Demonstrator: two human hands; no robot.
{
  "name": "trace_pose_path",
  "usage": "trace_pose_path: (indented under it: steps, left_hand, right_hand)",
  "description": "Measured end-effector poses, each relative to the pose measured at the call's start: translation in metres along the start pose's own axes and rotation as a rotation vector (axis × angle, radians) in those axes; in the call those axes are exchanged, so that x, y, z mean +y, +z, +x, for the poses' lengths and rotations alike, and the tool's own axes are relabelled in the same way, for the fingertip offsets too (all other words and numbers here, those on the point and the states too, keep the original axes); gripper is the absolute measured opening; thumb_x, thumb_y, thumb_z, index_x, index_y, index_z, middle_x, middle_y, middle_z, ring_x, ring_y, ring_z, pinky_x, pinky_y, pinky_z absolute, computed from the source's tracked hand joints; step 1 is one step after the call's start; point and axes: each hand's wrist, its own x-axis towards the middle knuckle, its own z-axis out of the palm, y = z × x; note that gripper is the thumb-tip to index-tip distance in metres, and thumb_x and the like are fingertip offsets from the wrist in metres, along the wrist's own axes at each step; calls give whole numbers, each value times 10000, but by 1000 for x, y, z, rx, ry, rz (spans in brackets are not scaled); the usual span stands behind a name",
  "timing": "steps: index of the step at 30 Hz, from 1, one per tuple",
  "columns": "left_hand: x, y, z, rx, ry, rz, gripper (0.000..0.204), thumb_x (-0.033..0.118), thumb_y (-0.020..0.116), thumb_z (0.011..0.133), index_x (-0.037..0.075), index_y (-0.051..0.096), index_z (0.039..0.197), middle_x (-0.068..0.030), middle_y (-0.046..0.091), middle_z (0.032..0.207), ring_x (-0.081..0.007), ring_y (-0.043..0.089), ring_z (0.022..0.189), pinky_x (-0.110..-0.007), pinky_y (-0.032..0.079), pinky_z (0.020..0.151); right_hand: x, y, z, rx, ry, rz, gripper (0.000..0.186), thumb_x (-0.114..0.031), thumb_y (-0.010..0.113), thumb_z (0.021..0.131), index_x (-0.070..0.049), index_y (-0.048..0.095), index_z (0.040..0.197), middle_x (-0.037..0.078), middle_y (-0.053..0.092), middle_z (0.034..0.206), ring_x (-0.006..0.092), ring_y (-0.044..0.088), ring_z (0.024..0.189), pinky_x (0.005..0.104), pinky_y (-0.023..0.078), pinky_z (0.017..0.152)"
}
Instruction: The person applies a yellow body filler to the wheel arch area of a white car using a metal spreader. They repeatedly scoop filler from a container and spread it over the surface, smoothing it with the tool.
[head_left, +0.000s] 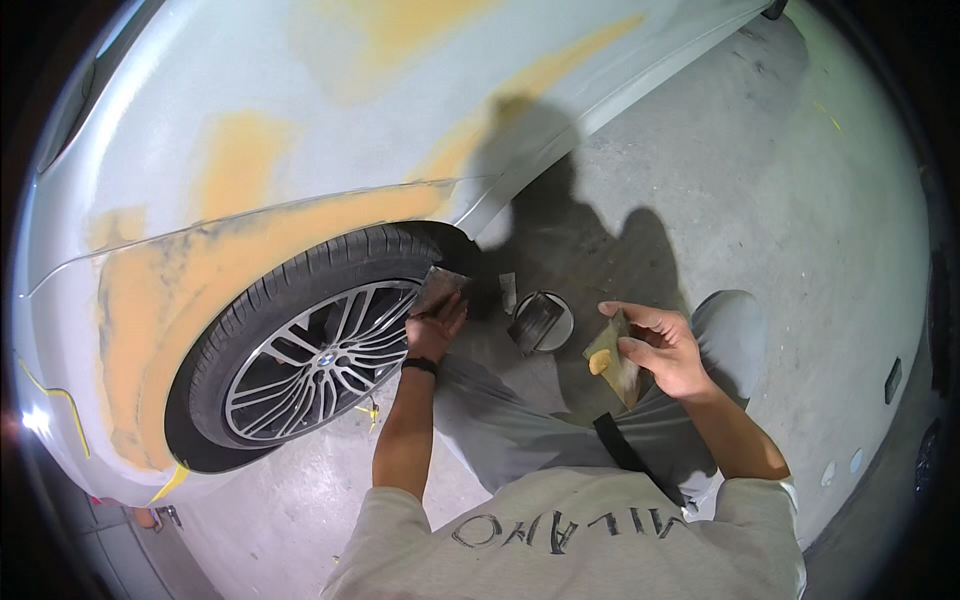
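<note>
My left hand [434, 330] is beside the car's tire, its fingers closed on a dark, flat rectangular plate [438, 287] whose exact kind I cannot make out. To the right, above my knees, my right hand [668, 350] pinches a thin greenish-grey putty board [625, 378] between thumb and fingers. A dab of yellow putty [600, 362] sits on that board. In front of me is the car's pale body panel [330, 130], with orange-yellow filler [140, 330] around the wheel arch and in patches higher up. Dark smudges mark the filler along the upper edge of the arch.
The wheel [325, 360] stands close to my left forearm. A round tin [560, 325] with a black flat piece [535, 322] across it is on the floor between my hands, near a small grey strip [508, 292]. Yellow tape [172, 482] hangs below the arch.
</note>
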Motion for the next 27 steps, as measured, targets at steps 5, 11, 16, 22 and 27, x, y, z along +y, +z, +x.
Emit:
trace_pose_path:
  steps: [5,11,16,22,27]
  left_hand:
    - [-16,0,-28,31,159,-136,617,422,346,1067,52,440,1550,-226,454,1614,-482,463,1449,-559,469,1167]
    - [-22,9,-40,102,287,267,463,214,390,1106,53,457,1534,-135,581,1475,-400,653,1262,-471,596,996]
    - [-16,7,-9,244,273,610,432,93,526,1059,45,504,1488,-113,657,1292,-316,766,972,-398,652,792]
    - [-19,-30,44,274,243,723,284,70,595,998,-30,628,1261,-171,730,1127,-304,774,764,-404,656,658]
    - [-32,15,-25,544,323,1598,334,364,681,941,35,713,990,-221,749,968,-338,740,843,-482,579,724]
  right_hand:
    - [2,-1,5,10,-14,69,452,-11,611,991,70,591,1436,88,748,1137,121,685,1009,274,524,931]
    - [4,6,14,5,4,19,462,28,605,957,67,613,1418,104,741,1184,112,653,1031,273,513,949]
    - [8,10,14,1,37,115,469,30,618,956,68,613,1424,127,734,1255,134,663,1130,308,513,1030]
    - [11,2,4,-63,22,153,446,17,668,981,62,616,1422,96,739,1187,110,660,1076,300,536,989]
    - [13,-5,-3,4,73,-33,437,-21,678,966,42,645,1398,101,746,1168,120,652,1041,294,533,943]
